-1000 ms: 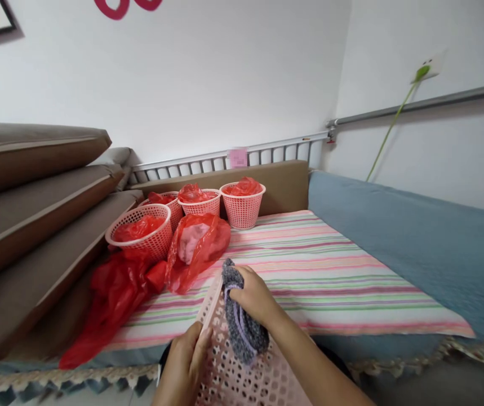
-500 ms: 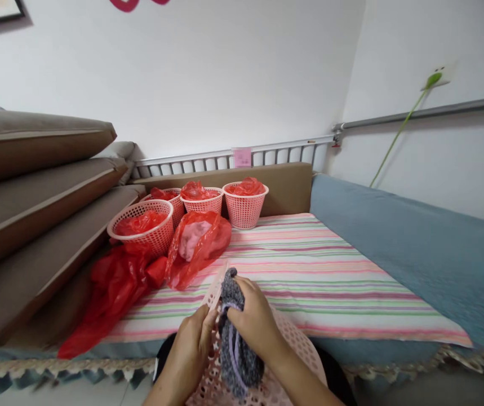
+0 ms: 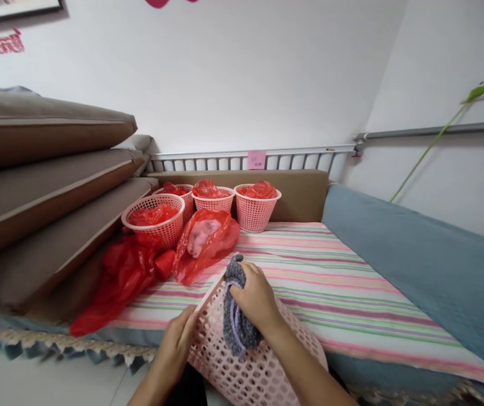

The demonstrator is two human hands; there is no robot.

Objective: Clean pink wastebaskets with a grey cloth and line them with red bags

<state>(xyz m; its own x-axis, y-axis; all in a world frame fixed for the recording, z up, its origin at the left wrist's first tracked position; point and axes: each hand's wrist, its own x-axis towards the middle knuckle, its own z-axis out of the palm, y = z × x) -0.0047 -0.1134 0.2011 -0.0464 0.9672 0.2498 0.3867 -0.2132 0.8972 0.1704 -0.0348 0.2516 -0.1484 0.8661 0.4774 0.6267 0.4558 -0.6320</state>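
A pink perforated plastic basket [image 3: 242, 379] lies tilted in front of me, over my legs, its holed side towards me. My left hand [image 3: 177, 337] is closed on the left edge of its rim, fingertips partly hidden. Bunched in my right hand [image 3: 259, 298] is a dark grey fuzzy cloth [image 3: 238, 327] with a light purple edging. The cloth rests against the outside of the basket's wall. Beyond the basket, a red plastic bag [image 3: 225, 237] with something pale pink in it sits on the striped sheet [image 3: 343, 293].
Several pink baskets with red bags inside, including one right-hand basket [image 3: 255, 211], stand at the back. A loose red bag [image 3: 123, 270] lies left, beside stacked cushions [image 3: 51, 169]. A blue padded side [image 3: 402, 231] bounds the right; a radiator [image 3: 212, 162] runs behind.
My view has swung left, so the scene sits further right. The basket has tipped and shows more of its holed side. Both hands keep their hold on basket and cloth.
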